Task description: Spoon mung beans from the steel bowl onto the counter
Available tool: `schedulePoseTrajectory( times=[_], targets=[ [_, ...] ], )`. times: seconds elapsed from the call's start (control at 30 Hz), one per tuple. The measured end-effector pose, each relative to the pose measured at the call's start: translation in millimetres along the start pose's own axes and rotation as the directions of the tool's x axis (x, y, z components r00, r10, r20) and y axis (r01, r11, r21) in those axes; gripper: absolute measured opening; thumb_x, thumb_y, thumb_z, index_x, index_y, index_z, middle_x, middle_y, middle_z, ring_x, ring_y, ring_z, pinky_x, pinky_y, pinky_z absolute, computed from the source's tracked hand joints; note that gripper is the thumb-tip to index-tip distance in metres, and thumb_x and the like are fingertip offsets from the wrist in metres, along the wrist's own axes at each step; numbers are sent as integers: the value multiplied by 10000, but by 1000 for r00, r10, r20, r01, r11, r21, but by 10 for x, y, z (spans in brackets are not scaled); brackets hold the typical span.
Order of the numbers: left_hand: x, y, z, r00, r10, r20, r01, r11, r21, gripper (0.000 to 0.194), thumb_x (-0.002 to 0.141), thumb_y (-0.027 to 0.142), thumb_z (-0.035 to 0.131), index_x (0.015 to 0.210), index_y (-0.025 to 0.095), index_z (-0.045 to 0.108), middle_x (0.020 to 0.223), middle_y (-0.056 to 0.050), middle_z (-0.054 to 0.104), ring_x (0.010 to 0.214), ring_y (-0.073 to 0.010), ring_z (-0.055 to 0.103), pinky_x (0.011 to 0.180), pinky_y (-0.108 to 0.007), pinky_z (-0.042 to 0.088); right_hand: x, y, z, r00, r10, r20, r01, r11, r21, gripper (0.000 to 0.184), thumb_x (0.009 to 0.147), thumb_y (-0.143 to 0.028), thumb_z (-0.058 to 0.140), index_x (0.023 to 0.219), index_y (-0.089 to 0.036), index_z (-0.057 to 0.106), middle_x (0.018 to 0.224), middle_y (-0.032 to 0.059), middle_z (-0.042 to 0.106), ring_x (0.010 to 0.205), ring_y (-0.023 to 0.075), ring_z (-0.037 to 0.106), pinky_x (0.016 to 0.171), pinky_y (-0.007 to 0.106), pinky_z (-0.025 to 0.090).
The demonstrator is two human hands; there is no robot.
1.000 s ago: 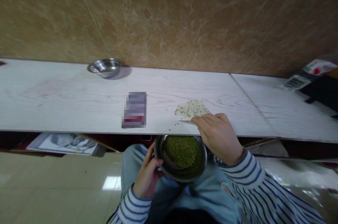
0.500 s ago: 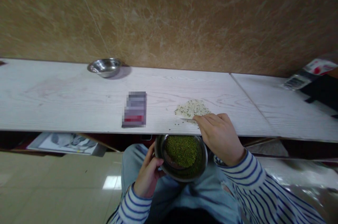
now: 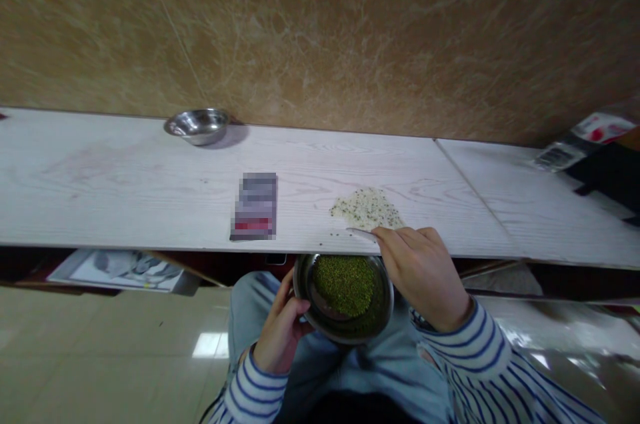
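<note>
My left hand (image 3: 284, 325) grips the rim of a metal bowl (image 3: 386, 327) on its left side, thumb on top. Inside the bowl lie many small green beans (image 3: 345, 284), which look like mung beans. The bowl is held over my lap, just below the table's front edge. My right hand (image 3: 417, 271) is closed on a thin, pointed metal tool (image 3: 361, 233); fingers hide its rear part. The tip points left, low over the tabletop. Just beyond it spreads a pile of white rice-like grains mixed with green beans (image 3: 367, 207). A few loose beans (image 3: 334, 235) lie nearer the edge.
An empty-looking metal bowl (image 3: 199, 126) stands against the wall at the back left. A blurred-out flat packet or phone (image 3: 254, 206) lies on the white table (image 3: 125, 191). A plastic package (image 3: 583, 137) and a black object (image 3: 607, 167) are at the far right. Open shelves (image 3: 120, 271) run beneath.
My right hand and the tool have moved slightly toward me and to the right, away from the pile. My left hand and the bowl of beans stay nearly still.
</note>
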State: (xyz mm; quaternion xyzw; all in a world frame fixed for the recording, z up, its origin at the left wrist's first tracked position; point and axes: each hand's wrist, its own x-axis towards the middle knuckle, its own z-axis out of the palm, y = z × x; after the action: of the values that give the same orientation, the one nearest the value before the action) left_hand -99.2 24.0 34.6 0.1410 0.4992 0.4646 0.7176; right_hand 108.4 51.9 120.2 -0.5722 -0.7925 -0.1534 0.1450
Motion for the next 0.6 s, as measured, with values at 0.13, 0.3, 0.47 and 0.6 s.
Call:
schedulePoseTrajectory(
  times=[0.13,0.3,0.47,0.6],
  targets=[
    [5,-7,-10,1000,-6,16,6,1000,9,729,614,153,599,1323,252,457,959,-34,655,764,-183,572,583,-276,471,-38,-35,29,1000,4,-6,-4,1000,12,198,915,-166,449,1022,-157,615,784,48,680,735,178,599,700,320,306],
    [5,-5,-17,1000,-3,5,3,1000,4,732,616,153,606,1324,263,459,951,-28,660,765,-181,575,586,-272,474,-36,-95,63,1000,5,-3,-5,999,44,200,911,-159,456,1040,-152,608,783,47,677,736,178,596,706,318,313],
    [-5,14,-21,1000,10,-2,-10,1000,4,729,603,156,609,1312,266,477,993,-30,658,767,-183,581,586,-276,479,-1,-160,81,1000,0,-5,1,997,74,191,906,-160,469,1036,-153,608,776,45,673,743,177,596,714,316,315],
    [2,19,-37,1000,16,1,-16,1000,-5,738,599,161,610,1317,266,477,966,-30,655,748,-179,576,578,-278,480,45,-221,90,1000,-19,-21,21,996,88,185,903,-157,474,1023,-152,614,754,37,665,728,174,587,708,317,309]
  ],
)
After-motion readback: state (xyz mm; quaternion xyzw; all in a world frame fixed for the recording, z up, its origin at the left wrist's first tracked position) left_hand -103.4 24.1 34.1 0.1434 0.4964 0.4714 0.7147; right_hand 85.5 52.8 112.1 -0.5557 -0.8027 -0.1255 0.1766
